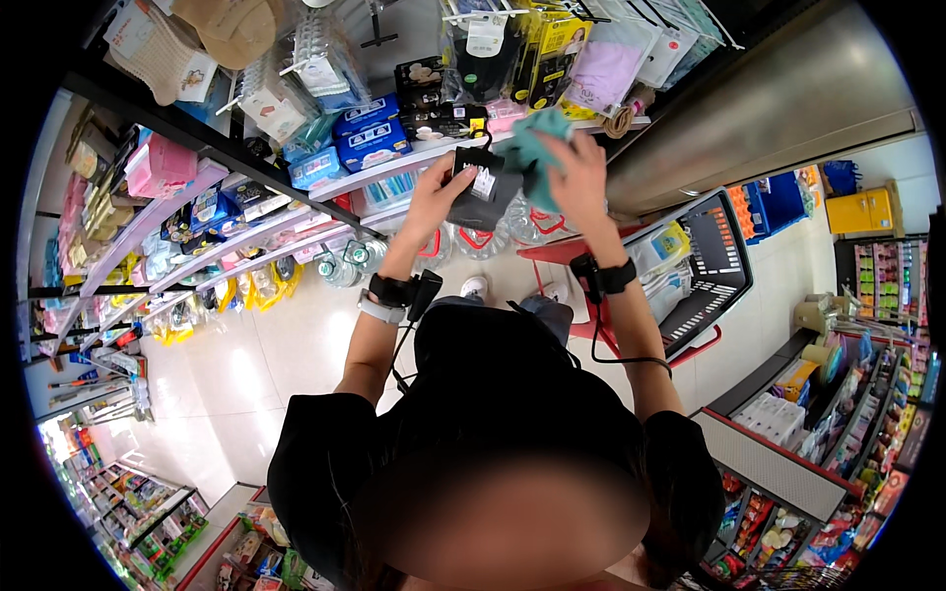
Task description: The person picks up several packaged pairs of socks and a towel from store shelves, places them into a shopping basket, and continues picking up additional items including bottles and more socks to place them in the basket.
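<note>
While both arms reach up toward a shop shelf (394,163), the view looks straight down on a person in a black top. On the left, slanted shelves carry coloured packets, blue boxes (367,140) and, lower down, clear bottles (345,264). The left hand (434,195) grips a dark folded garment (481,192) on a small hanger, fingers curled around its left edge, thumb hidden. Just to the right, the right hand (579,177) bunches a teal cloth (532,148) against the garment's top; its fingers look pressed together, though I cannot tell exactly how they pinch. Both items sit at the shelf's front edge, below hanging packets (552,49). Further right, a red shopping basket (714,246) stands on the pale floor beside the person. Risks, as I judge them: the loosely bunched cloth could slip and fall, the hanger hook could snag neighbouring packets, or an elbow could knock the boxes.
</note>
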